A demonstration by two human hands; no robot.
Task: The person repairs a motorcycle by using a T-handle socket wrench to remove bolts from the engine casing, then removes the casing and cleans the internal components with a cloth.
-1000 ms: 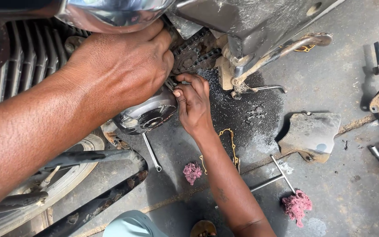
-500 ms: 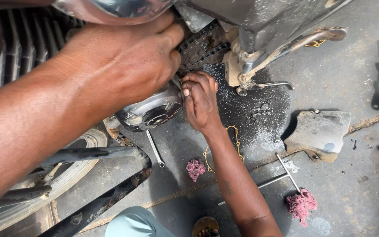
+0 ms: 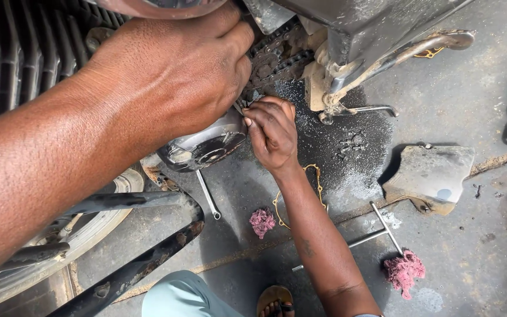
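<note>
The left hand point(image 3: 171, 76) presses down over the top of a round metal engine cover point(image 3: 203, 147), its fingers curled at the drive chain point(image 3: 277, 56); whether they pinch anything cannot be told. Just right, the right hand point(image 3: 272, 132) meets it, fingertips bunched at the same spot beside the cover. Below lies a slim spanner point(image 3: 208, 195), then a pink rag point(image 3: 262, 222) and a thin gasket point(image 3: 315, 176) under the forearm. Further right rest a T-handle wrench point(image 3: 377, 226), a second pink rag point(image 3: 404, 271) and a flat grey cover plate point(image 3: 432, 176) on the concrete floor point(image 3: 470, 105).
</note>
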